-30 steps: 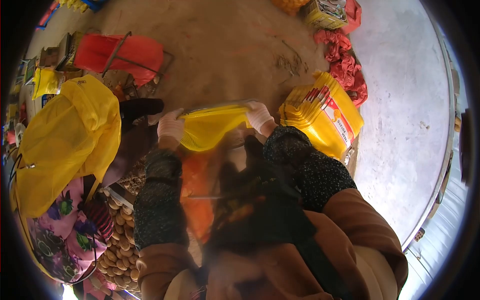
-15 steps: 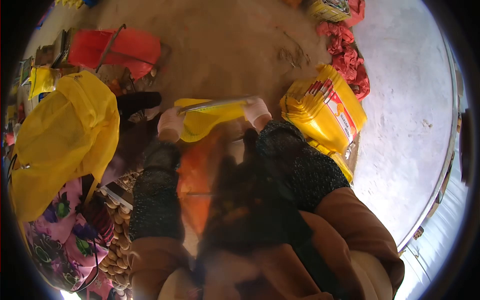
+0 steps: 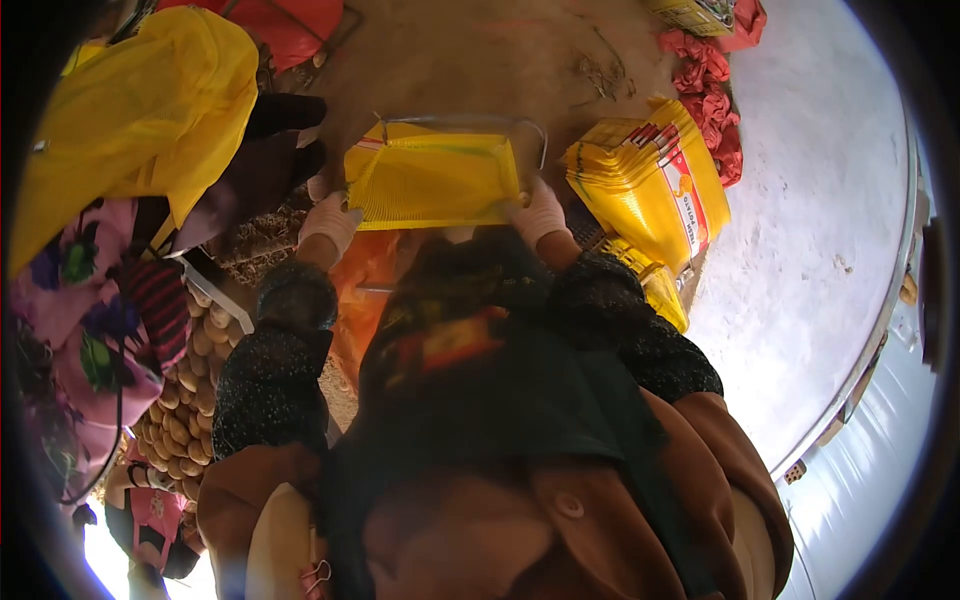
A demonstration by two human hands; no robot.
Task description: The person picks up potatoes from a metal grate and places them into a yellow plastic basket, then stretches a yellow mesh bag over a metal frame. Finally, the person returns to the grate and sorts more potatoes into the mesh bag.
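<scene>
A yellow mesh bag (image 3: 435, 185) is spread out in front of me, its mouth area by a bent metal rod frame (image 3: 450, 121). My left hand (image 3: 332, 222), in a pale glove, is closed on the bag's lower left edge. On the right edge, my gloved right hand (image 3: 540, 212) is closed too, its fingertips partly hidden by the yellow mesh. Orange sheeting (image 3: 362, 300) hangs below the bag between my forearms. Just right of my right hand lies a thick stack of yellow printed potato bags (image 3: 650, 185).
To the left is a co-worker in floral clothing (image 3: 90, 330), near a large yellow bag (image 3: 150, 120). A potato pile (image 3: 180, 420) lies behind that person. Crumpled red bags (image 3: 705, 90) line the pale slab (image 3: 810, 200) at right. A red container (image 3: 290, 25) is at upper left.
The yellow mesh bag has gone from a narrow, edge-on shape to a wide, flat-facing one. Both hands have shifted from the ends of the metal rod to the bag's sides. My view has tilted.
</scene>
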